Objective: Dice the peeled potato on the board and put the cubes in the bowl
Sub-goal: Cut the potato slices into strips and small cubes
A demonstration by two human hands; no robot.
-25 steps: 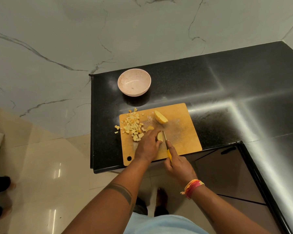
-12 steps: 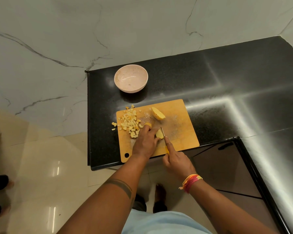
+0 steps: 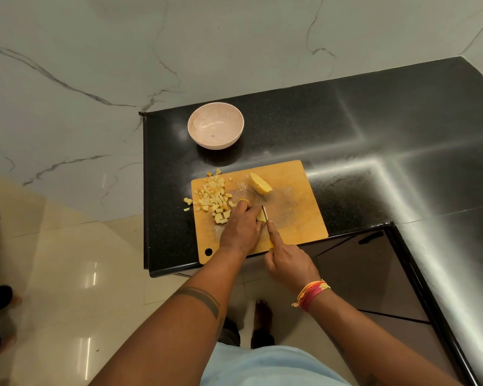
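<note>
Head view: left hand (image 3: 241,229) gripping potato (image 3: 261,217) near board (image 3: 299,218) front edge, right hand (image 3: 287,263) clasping knife (image 3: 265,214), bowl (image 3: 215,129) well apart.

The person wears a pale blue garment (image 3: 265,366), orange-and-pink braided thread wristbands (image 3: 313,294) on the right wrist, and a dark band tattoo (image 3: 200,298) across the left forearm.

No readable text, labels, brands, numbers or signs are showing anywhere in the head view. The cutting board (image 3: 299,218), the bowl (image 3: 215,129) and the black table (image 3: 374,129) are all showing plain, unmarked surfaces; nothing printed is appearing on them.
</note>
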